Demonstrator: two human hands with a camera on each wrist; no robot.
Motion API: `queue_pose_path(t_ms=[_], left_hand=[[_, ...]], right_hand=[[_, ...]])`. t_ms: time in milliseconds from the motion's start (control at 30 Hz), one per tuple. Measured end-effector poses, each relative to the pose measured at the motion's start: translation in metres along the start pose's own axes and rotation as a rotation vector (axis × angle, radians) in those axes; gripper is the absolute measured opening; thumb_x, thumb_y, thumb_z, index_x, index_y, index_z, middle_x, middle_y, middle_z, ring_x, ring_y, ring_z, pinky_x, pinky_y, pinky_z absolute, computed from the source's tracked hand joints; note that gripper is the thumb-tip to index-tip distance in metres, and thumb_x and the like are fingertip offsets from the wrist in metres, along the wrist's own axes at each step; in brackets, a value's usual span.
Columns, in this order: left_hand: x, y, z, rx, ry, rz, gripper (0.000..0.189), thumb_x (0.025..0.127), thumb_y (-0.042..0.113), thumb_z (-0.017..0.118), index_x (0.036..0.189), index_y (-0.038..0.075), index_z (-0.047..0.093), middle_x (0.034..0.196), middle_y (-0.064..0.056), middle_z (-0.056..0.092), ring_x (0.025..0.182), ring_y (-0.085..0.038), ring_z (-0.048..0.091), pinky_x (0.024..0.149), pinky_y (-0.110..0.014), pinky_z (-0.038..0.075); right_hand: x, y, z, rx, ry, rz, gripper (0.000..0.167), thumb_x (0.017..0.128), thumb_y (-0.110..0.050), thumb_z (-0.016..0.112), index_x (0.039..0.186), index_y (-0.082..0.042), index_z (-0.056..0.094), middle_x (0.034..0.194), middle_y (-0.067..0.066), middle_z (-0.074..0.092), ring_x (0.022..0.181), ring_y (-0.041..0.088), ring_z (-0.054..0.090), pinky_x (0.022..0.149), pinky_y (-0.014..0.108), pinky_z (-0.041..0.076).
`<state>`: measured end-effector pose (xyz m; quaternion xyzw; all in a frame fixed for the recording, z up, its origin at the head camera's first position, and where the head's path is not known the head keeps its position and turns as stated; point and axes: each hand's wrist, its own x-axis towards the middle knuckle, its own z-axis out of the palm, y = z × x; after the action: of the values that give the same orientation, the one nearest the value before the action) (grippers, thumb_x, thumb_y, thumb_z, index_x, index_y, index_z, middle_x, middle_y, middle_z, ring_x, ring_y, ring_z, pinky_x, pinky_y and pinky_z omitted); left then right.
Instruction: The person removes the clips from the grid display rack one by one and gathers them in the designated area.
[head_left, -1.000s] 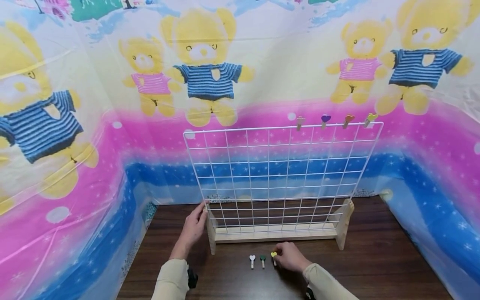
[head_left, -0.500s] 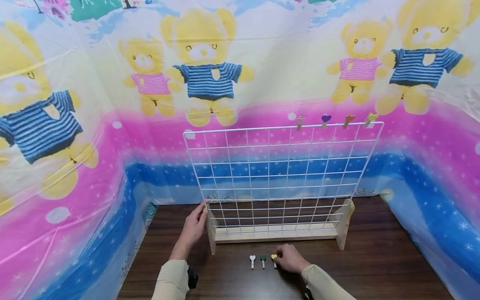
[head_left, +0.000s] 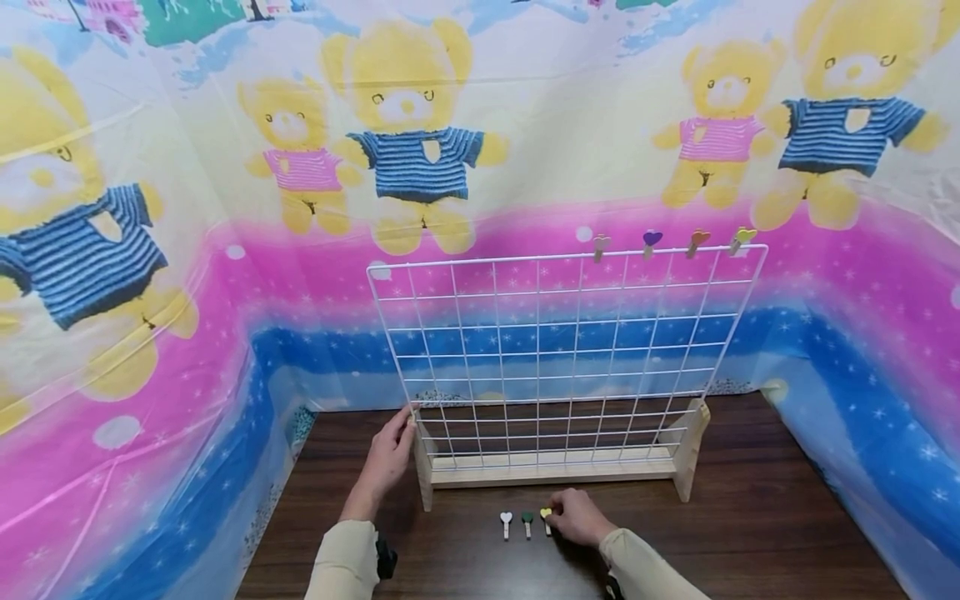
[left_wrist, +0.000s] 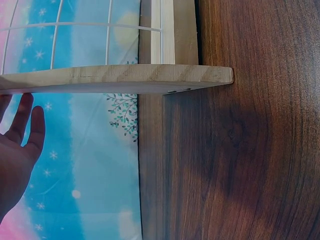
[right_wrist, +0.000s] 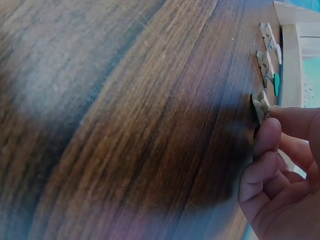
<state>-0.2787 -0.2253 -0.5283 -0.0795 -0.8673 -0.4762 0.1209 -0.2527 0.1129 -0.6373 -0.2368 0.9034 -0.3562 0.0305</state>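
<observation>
My right hand [head_left: 579, 518] pinches a small wooden clothespin with a yellow heart [head_left: 546, 513] between thumb and forefinger, low at the table. In the right wrist view that clothespin [right_wrist: 261, 107] shows its wooden legs, its heart hidden by the fingers. To its left, a green-heart clothespin [head_left: 527, 518] and a white-heart clothespin [head_left: 506, 520] lie in a row. My left hand [head_left: 388, 454] touches the left wooden upright [head_left: 423, 475] of a stand holding a white wire grid [head_left: 558, 350]. The left wrist view has its fingers extended against that upright [left_wrist: 150, 74].
Along the grid's top rail sit several clothespins: a pale heart [head_left: 602, 247], a purple heart [head_left: 652, 242], an orange heart [head_left: 698, 242] and a yellow heart [head_left: 742, 239]. Behind the dark wooden table [head_left: 757, 517] hangs a cloth printed with bears [head_left: 420, 167].
My right hand has shifted the yellow-heart clothespin slightly left, a little closer to the green one. My left hand stays against the upright.
</observation>
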Motion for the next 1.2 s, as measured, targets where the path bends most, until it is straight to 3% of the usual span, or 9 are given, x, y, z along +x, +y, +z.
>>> queue_pose_path(t_ms=[333, 900, 1200], left_hand=[[0.000, 0.000, -0.001, -0.010, 0.002, 0.010, 0.039, 0.102, 0.018, 0.045, 0.139, 0.009, 0.047, 0.136, -0.018, 0.050, 0.112, -0.031, 0.054, 0.086, -0.049, 0.044], [-0.001, 0.001, -0.002, -0.013, -0.002, 0.009, 0.038, 0.102, 0.017, 0.045, 0.139, 0.010, 0.048, 0.138, -0.018, 0.047, 0.117, -0.032, 0.051, 0.090, -0.052, 0.042], [-0.002, 0.001, -0.002, -0.026, -0.003, 0.015, 0.038, 0.102, 0.018, 0.045, 0.139, 0.014, 0.048, 0.139, -0.019, 0.046, 0.119, -0.032, 0.050, 0.091, -0.053, 0.041]], right_hand=[[0.000, 0.002, 0.003, -0.055, 0.043, -0.018, 0.003, 0.078, -0.008, 0.072, 0.079, -0.006, 0.070, 0.065, -0.011, 0.056, 0.058, 0.002, 0.047, 0.055, 0.024, 0.039], [0.000, 0.000, 0.003, -0.041, 0.025, 0.004, 0.003, 0.079, -0.008, 0.072, 0.079, -0.008, 0.069, 0.065, -0.011, 0.055, 0.057, 0.001, 0.047, 0.055, 0.024, 0.040], [0.003, -0.005, -0.020, -0.112, 0.022, -0.021, 0.011, 0.081, -0.010, 0.071, 0.090, -0.004, 0.070, 0.075, -0.007, 0.059, 0.067, 0.007, 0.054, 0.061, 0.027, 0.045]])
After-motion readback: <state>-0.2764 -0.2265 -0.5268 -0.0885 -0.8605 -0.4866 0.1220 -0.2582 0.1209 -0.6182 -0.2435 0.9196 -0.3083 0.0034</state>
